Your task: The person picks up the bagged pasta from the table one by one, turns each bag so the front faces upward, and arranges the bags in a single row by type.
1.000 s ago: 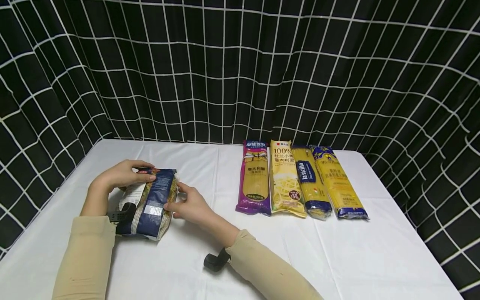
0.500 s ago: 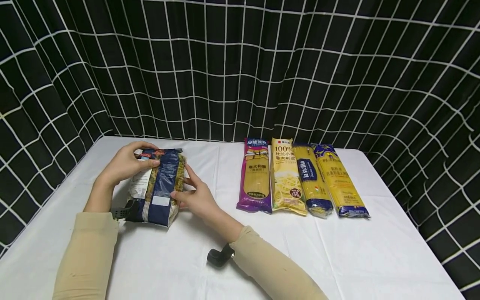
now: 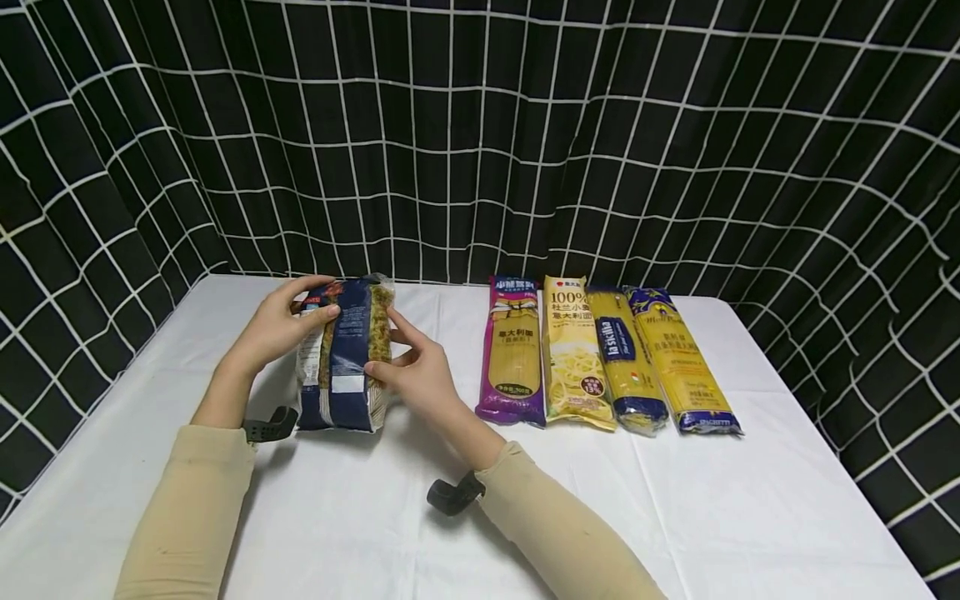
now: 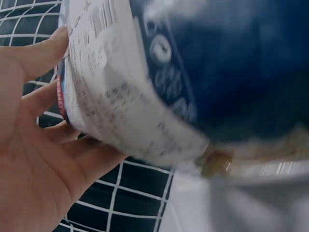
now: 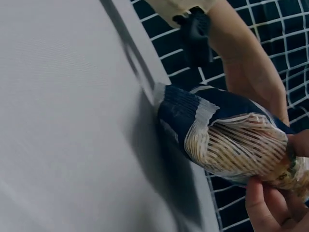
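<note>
A dark blue pasta bag (image 3: 350, 337) with clear strips showing short greenish pasta is held between both hands on the left side of the white table. My left hand (image 3: 283, 323) grips its upper left edge, thumb on the near face. On the opposite side, my right hand (image 3: 422, 367) holds the bag, thumb on the near face and fingers along the side. The left wrist view shows a white printed label (image 4: 111, 82) close up. Striped film at one end (image 5: 236, 145) appears in the right wrist view, with the bag's shadow on the cloth beside it.
Several spaghetti packs lie side by side right of the hands: a purple one (image 3: 512, 354), a cream one (image 3: 576, 358), a clear one with a blue label (image 3: 628, 367) and a yellow one (image 3: 684, 367). A black gridded curtain (image 3: 450, 142) surrounds the table's back and sides.
Both hands have carried the pasta bag rightward and toward the back of the table. It has turned from a slant to nearly straight. The spaghetti packs have stayed put.
</note>
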A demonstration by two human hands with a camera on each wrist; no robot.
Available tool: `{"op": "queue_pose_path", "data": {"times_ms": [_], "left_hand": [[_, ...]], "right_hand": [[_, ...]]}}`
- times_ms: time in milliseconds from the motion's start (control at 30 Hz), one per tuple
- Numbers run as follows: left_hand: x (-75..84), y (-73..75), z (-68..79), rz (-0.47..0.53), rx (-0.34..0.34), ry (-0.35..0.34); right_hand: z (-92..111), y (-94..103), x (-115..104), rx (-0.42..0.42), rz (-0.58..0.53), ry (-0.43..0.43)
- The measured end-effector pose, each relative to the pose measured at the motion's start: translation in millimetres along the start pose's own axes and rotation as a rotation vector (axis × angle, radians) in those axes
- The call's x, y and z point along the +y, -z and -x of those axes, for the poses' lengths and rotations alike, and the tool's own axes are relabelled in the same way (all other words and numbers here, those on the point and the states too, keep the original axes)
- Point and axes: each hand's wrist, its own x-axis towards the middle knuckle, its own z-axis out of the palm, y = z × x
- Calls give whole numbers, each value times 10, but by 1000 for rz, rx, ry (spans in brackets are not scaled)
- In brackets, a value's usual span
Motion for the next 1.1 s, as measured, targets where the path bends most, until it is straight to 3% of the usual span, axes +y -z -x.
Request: {"op": "queue_pose_path", "data": {"times_ms": [200, 367, 533, 867, 1100], "left_hand": [[103, -49, 15, 6, -31, -3], [229, -92, 32, -26, -63, 9], [295, -111, 46, 12, -52, 1], [272, -80, 52, 66, 40, -5], [237, -61, 55, 168, 113, -17]], "right_hand": [[5, 41, -107, 45, 161, 57], [46, 17, -187, 39, 226, 122], [71, -17, -209, 37, 273, 177], [64, 19, -235, -2, 203, 128], [12, 67, -170, 23, 159, 167]]}}
